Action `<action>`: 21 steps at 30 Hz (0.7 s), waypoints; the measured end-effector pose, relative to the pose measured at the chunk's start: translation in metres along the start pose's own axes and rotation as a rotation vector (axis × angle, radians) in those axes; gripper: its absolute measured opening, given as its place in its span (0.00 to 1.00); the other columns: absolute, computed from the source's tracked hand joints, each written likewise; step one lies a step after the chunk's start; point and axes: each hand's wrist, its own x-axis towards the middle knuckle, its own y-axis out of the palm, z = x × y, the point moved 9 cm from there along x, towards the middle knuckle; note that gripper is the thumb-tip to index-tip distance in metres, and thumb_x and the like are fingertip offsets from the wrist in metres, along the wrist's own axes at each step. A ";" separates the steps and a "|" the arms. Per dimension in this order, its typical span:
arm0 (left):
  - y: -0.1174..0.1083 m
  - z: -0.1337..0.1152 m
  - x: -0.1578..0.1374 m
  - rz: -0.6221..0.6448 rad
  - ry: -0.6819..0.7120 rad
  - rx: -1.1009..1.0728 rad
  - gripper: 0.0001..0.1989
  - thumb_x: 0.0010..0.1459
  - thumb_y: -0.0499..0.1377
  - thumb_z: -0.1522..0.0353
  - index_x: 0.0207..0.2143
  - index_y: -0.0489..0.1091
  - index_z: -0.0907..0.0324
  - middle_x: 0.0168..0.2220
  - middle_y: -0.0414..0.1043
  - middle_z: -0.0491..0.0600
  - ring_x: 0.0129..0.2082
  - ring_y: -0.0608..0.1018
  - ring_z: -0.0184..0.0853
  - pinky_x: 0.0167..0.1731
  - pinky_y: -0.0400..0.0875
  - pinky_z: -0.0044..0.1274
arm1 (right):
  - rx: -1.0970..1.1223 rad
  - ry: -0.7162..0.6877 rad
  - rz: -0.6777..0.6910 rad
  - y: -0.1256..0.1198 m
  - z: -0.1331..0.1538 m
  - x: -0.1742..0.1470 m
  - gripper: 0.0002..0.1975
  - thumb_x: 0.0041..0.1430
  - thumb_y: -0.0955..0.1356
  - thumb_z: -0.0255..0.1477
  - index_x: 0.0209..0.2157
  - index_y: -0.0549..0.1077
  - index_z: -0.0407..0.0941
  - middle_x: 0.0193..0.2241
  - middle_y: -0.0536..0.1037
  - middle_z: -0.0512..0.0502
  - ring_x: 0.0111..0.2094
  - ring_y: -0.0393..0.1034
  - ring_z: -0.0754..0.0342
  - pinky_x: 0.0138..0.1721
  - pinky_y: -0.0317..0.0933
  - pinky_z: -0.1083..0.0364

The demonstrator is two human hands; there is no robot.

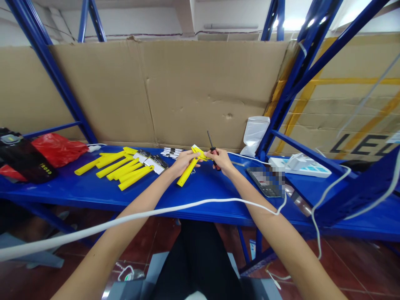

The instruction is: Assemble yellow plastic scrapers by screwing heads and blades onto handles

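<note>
My left hand (183, 161) is closed on a yellow plastic tool (187, 172) with a long, flat handle and a wider head. Its handle slants down toward the table's front edge. In my right hand (222, 158) is a screwdriver (213, 152) with a red and black handle, its shaft pointing up and away. My right fingertips also meet the yellow head, where small details are too fine to make out. Small metal bits (193, 171) lie beside the yellow handle. Left of my hands, several similar yellow tools (125, 170) lie in a row, with black and white printed pieces (156, 163) at their far ends.
Small black and white pieces (172, 152) lie behind my left hand. On the right are a phone (265, 182) and a white power strip (300, 166). A white cable (187, 206) crosses above my forearms. A red bag (59, 149) and cardboard wall (187, 91) border the blue table (87, 189).
</note>
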 end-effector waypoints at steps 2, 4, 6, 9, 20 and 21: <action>-0.001 0.001 0.001 -0.013 0.002 0.011 0.09 0.64 0.74 0.71 0.44 0.82 0.65 0.44 0.87 0.61 0.34 0.88 0.37 0.29 0.83 0.22 | -0.011 0.008 0.008 0.001 -0.001 0.000 0.21 0.44 0.86 0.41 0.29 0.80 0.43 0.22 0.76 0.52 0.13 0.61 0.61 0.08 0.56 0.59; -0.002 0.002 0.002 -0.013 -0.002 0.020 0.09 0.64 0.74 0.71 0.44 0.82 0.65 0.43 0.87 0.61 0.34 0.88 0.37 0.28 0.83 0.22 | -0.019 0.006 0.014 0.002 -0.002 -0.001 0.22 0.43 0.86 0.42 0.29 0.80 0.43 0.22 0.76 0.52 0.13 0.61 0.61 0.08 0.55 0.59; -0.001 0.003 0.003 0.000 -0.011 0.028 0.09 0.64 0.73 0.71 0.45 0.83 0.66 0.43 0.87 0.61 0.34 0.88 0.37 0.29 0.84 0.22 | -0.021 -0.002 0.020 0.002 -0.001 0.000 0.23 0.42 0.86 0.42 0.29 0.80 0.43 0.23 0.77 0.52 0.14 0.61 0.62 0.09 0.57 0.60; -0.001 0.005 0.003 0.000 -0.019 0.040 0.08 0.65 0.72 0.71 0.45 0.83 0.67 0.44 0.87 0.62 0.35 0.88 0.38 0.30 0.84 0.23 | -0.017 -0.015 0.025 0.001 0.000 0.001 0.26 0.38 0.87 0.43 0.32 0.80 0.42 0.25 0.78 0.52 0.18 0.64 0.61 0.11 0.61 0.59; -0.001 0.004 0.002 0.028 -0.024 0.056 0.11 0.63 0.73 0.70 0.46 0.83 0.67 0.47 0.87 0.63 0.38 0.89 0.39 0.32 0.84 0.23 | 0.027 -0.022 0.050 0.003 0.006 0.000 0.33 0.31 0.89 0.45 0.35 0.79 0.43 0.31 0.78 0.50 0.25 0.67 0.59 0.14 0.63 0.59; -0.001 0.004 0.003 0.027 -0.024 0.054 0.11 0.63 0.74 0.70 0.46 0.83 0.67 0.47 0.87 0.63 0.38 0.89 0.40 0.32 0.85 0.23 | 0.029 -0.018 0.055 0.003 0.006 0.000 0.33 0.30 0.89 0.45 0.35 0.79 0.43 0.31 0.78 0.50 0.24 0.67 0.59 0.14 0.63 0.59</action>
